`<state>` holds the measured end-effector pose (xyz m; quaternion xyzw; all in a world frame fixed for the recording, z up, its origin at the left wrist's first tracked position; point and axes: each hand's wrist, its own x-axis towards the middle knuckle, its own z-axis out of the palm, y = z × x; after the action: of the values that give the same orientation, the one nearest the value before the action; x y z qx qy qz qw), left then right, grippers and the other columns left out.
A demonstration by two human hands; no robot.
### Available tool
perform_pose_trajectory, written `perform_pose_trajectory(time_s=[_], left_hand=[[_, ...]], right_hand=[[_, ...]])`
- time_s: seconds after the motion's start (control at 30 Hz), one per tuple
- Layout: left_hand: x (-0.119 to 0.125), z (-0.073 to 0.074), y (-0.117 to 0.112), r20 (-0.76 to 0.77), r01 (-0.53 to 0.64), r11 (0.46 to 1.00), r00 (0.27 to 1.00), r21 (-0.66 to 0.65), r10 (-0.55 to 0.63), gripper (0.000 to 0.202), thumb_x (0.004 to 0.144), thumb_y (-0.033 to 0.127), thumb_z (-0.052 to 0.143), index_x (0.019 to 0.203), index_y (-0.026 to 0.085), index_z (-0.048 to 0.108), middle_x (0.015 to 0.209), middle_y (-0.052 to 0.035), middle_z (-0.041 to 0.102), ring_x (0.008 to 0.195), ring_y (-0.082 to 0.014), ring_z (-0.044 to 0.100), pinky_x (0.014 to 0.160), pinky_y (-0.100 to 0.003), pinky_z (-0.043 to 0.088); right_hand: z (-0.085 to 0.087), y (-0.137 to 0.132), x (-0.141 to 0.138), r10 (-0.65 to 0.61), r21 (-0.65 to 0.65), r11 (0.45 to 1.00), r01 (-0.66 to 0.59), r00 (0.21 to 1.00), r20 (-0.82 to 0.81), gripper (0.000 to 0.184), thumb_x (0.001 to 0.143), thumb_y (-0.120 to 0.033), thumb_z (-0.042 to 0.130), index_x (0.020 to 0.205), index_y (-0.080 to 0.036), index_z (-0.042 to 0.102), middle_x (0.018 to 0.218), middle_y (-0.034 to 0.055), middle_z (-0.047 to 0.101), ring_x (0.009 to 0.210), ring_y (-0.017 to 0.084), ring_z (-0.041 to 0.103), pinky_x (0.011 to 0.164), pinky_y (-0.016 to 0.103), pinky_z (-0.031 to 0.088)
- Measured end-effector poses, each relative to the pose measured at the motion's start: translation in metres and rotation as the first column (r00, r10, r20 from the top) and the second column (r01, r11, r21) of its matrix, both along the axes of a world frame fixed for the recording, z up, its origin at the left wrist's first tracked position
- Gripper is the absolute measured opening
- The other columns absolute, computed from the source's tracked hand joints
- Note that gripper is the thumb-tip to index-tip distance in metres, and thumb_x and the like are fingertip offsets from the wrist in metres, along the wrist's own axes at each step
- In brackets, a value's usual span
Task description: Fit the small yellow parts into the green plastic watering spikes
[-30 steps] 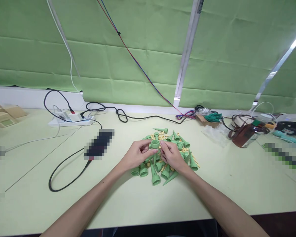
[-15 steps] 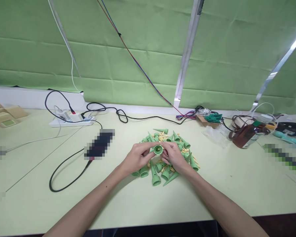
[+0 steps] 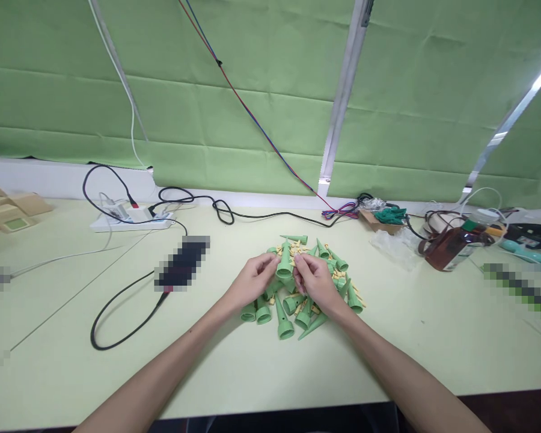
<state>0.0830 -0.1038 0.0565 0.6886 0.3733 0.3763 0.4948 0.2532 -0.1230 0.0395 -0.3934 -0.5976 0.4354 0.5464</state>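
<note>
My left hand [image 3: 256,278] pinches a hollow green plastic cone [image 3: 284,264] by its side, tip up and wide open end toward me. On the other side of the cone, my right hand [image 3: 316,281] is closed, thumb and fingertips together at a small yellow plastic piece [image 3: 293,261] against the cone's side. The fingertips partly hide that piece, and how deep it sits in the cone cannot be made out. Under and around both hands lies a heap of similar green cones [image 3: 285,326] mixed with small yellow pieces [image 3: 339,280].
A dark blurred device [image 3: 183,263] on a black cable lies to the left, near a white power strip [image 3: 133,224]. At the right stand a brown bottle [image 3: 453,246] and a small cardboard box [image 3: 381,222]. Clear plastic wrap [image 3: 397,245] lies between them.
The green cone has tilted from its open end facing me to tip up. My left fingers have shifted down its side; my right hand stays close beside it.
</note>
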Motion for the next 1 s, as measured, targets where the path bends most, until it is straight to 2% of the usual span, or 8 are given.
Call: perform_pose_trajectory(time_s=[0.07,0.13,0.23,0.33,0.47,0.6,0.8,1.0], left_hand=[[0.001,0.002,0.000,0.103,0.056,0.976,0.994,-0.211,-0.034,0.043,0.086,0.060,0.052,0.075,0.021,0.040,0.058,0.0088,0.018,0.046,-0.0061,0.016,0.042,-0.021,0.012],[0.000,0.005,-0.001,0.154,0.101,0.942,0.987,-0.319,-0.053,0.046,0.082,0.064,0.056,0.076,0.021,0.041,0.059,0.0096,0.014,0.045,-0.0052,0.012,0.042,-0.020,0.007],[-0.002,0.007,-0.003,0.160,0.145,0.924,0.983,-0.355,-0.092,0.044,0.080,0.062,0.061,0.080,0.021,0.047,0.058,0.0102,0.014,0.046,-0.0049,0.012,0.042,-0.020,0.007],[-0.004,0.007,-0.003,0.155,0.169,0.933,0.980,-0.319,-0.124,0.042,0.081,0.059,0.063,0.080,0.020,0.047,0.059,0.0096,0.017,0.046,-0.0045,0.013,0.042,-0.020,0.008],[-0.005,0.005,-0.001,0.060,0.129,0.976,0.991,-0.174,-0.121,0.040,0.082,0.057,0.061,0.078,0.019,0.048,0.059,0.0079,0.025,0.046,-0.0051,0.019,0.042,-0.020,0.013],[-0.004,0.004,0.000,-0.070,0.068,0.991,0.996,0.116,-0.060,0.035,0.086,0.051,0.059,0.075,0.018,0.049,0.061,0.0061,0.029,0.052,-0.0080,0.027,0.047,-0.022,0.022],[-0.004,0.002,-0.004,-0.208,0.030,0.945,0.977,0.326,0.040,0.028,0.089,0.042,0.056,0.075,0.018,0.052,0.058,0.0067,0.030,0.053,-0.0091,0.028,0.050,-0.023,0.025],[-0.005,-0.002,-0.004,-0.304,0.072,0.819,0.944,0.570,0.128,0.020,0.092,0.033,0.053,0.089,0.017,0.065,0.059,0.0050,0.040,0.055,-0.0101,0.034,0.057,-0.023,0.030]], right_hand=[[0.000,0.000,0.000,-0.001,0.013,1.000,0.000,1.000,0.029,0.044,0.092,-0.055,0.049,0.065,-0.021,0.045,0.050,-0.0058,0.044,0.037,0.009,0.042,0.037,0.023,0.031],[-0.001,0.001,0.000,0.006,0.028,1.000,-0.008,0.998,0.062,0.044,0.093,-0.055,0.049,0.065,-0.021,0.045,0.050,-0.0058,0.044,0.038,0.009,0.041,0.038,0.024,0.032],[-0.003,0.001,0.001,0.009,0.052,0.999,-0.015,0.994,0.112,0.043,0.094,-0.053,0.047,0.066,-0.020,0.046,0.051,-0.0055,0.044,0.040,0.009,0.040,0.041,0.024,0.033],[-0.004,0.001,0.002,-0.005,0.076,0.997,-0.007,0.987,0.158,0.042,0.095,-0.051,0.046,0.066,-0.020,0.045,0.052,-0.0051,0.044,0.044,0.010,0.040,0.045,0.024,0.033],[-0.006,0.001,0.003,-0.032,0.102,0.995,0.010,0.977,0.212,0.043,0.096,-0.050,0.044,0.065,-0.021,0.043,0.051,-0.0051,0.042,0.046,0.011,0.039,0.047,0.025,0.033],[-0.008,0.004,0.004,-0.049,0.099,0.995,0.027,0.972,0.228,0.044,0.096,-0.050,0.044,0.064,-0.021,0.039,0.050,-0.0057,0.037,0.046,0.011,0.036,0.047,0.025,0.032],[-0.011,0.008,0.004,-0.042,0.059,0.998,0.032,0.981,0.191,0.046,0.095,-0.051,0.044,0.060,-0.022,0.035,0.048,-0.0067,0.031,0.042,0.010,0.034,0.044,0.025,0.029],[-0.011,0.009,0.002,-0.001,-0.019,1.000,0.003,0.997,0.076,0.048,0.094,-0.048,0.046,0.056,-0.022,0.033,0.041,-0.0086,0.029,0.033,0.008,0.033,0.038,0.024,0.026]])
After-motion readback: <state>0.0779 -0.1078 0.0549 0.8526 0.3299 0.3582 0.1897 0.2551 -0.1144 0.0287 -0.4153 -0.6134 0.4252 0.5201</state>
